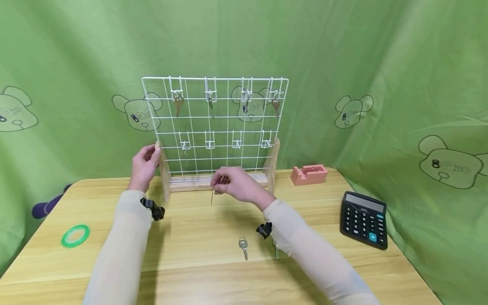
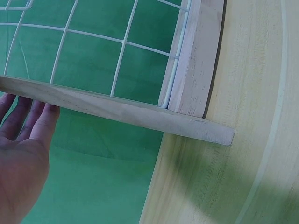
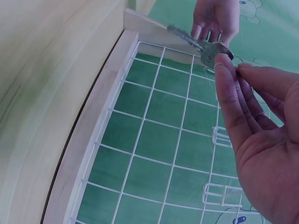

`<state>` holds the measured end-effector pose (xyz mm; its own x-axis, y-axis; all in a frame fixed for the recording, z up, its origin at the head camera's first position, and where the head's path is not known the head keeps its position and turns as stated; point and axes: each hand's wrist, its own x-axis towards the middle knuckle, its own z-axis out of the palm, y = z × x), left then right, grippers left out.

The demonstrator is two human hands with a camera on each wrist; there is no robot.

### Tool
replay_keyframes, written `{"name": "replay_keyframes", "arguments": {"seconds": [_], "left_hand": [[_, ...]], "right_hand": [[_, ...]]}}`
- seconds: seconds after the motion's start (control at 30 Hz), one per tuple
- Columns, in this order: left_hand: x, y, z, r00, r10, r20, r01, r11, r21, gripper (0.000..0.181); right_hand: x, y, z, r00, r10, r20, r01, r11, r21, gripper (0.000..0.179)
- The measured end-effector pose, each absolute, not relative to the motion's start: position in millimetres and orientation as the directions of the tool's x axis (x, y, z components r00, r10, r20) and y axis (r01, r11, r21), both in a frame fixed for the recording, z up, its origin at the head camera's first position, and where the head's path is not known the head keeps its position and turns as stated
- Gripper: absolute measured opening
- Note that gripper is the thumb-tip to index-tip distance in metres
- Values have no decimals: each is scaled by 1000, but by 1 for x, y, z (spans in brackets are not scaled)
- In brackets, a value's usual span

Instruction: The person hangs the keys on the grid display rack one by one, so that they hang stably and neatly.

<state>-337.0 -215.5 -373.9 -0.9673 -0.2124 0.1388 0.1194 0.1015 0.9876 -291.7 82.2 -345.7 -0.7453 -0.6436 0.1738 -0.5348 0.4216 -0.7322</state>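
Note:
My right hand (image 1: 240, 184) pinches a silver key (image 3: 208, 51) between thumb and fingertips, its blade pointing down in the head view. It is in front of the lower part of a white wire rack (image 1: 228, 123) on a wooden stand. At the rack's left side, my left hand (image 1: 144, 165) grips the wooden side post (image 2: 117, 112), fingers against its outer side. Keys, such as a brownish one (image 1: 178, 106), hang from the upper row of hooks. Below is a second row of white hooks (image 1: 209, 142). On the table lies another key (image 1: 243, 248); one more (image 1: 276, 250) is partly hidden by the right sleeve.
On the table's right stand a pink tape dispenser (image 1: 309, 175) and a black calculator (image 1: 364, 220). A green ring-shaped roll (image 1: 75, 236) lies at the left. Behind the table hangs a green curtain (image 1: 213, 38) printed with bear faces. Something purple (image 1: 45, 208) shows past the left edge.

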Motion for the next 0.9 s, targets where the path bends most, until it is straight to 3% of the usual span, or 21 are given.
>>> {"name": "replay_keyframes", "arguments": {"seconds": [0.27,0.9], "left_hand": [[-337,-213,-373,-968,-211,135,118,93,989,53],[-335,-213,-372,-963,-226,149,125,117,985,50]], "right_hand": [[-301,82,-341,-762,-615,201,-551,454,-700,11],[-314,71,-320,-840,-451,301,-502,436,-747,10]]}}
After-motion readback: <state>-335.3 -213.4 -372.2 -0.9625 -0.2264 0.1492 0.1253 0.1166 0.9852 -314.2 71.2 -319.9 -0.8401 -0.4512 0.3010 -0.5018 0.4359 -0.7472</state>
